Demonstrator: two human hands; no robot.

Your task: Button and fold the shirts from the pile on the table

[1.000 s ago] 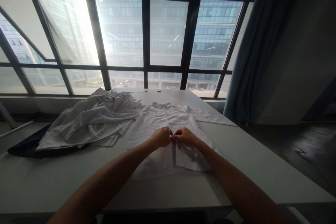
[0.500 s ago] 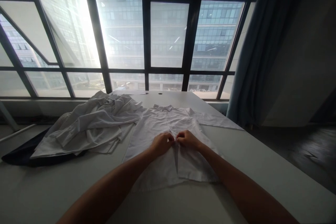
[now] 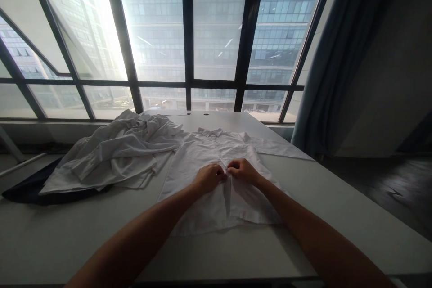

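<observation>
Background: large dark-framed window (image 3: 189,40) along the far side, office buildings beyond it; blue curtain (image 3: 334,58) at far right.
Surface: white table (image 3: 337,216) running from the near edge out to the window.
Far left: dark cloth (image 3: 30,189) lying flat at the left table edge, partly covered by a pile of crumpled white garments (image 3: 114,153).
Centre: white shirt (image 3: 202,157) laid flat, front side up, collar toward the window, hem toward the near edge, one sleeve extended to the right. Its left edge touches the pile.
Left hand (image 3: 209,176): fingers curled, pinching the left edge of the shirt's front opening at mid-chest.
Right hand (image 3: 243,171): fingers curled, pinching the right edge of the opening, fingertips meeting the left hand at the placket.
Placket: closed above the hands; below them the two front panels lie slightly apart down to the hem.
Change: over the last second both hands kept the same meeting point on the placket; only the camera view shifted slightly. No new section of the opening has closed.
Assessment: work appears to be button fastening, held at one mid-chest button; the lower front is probably not yet fastened.
</observation>
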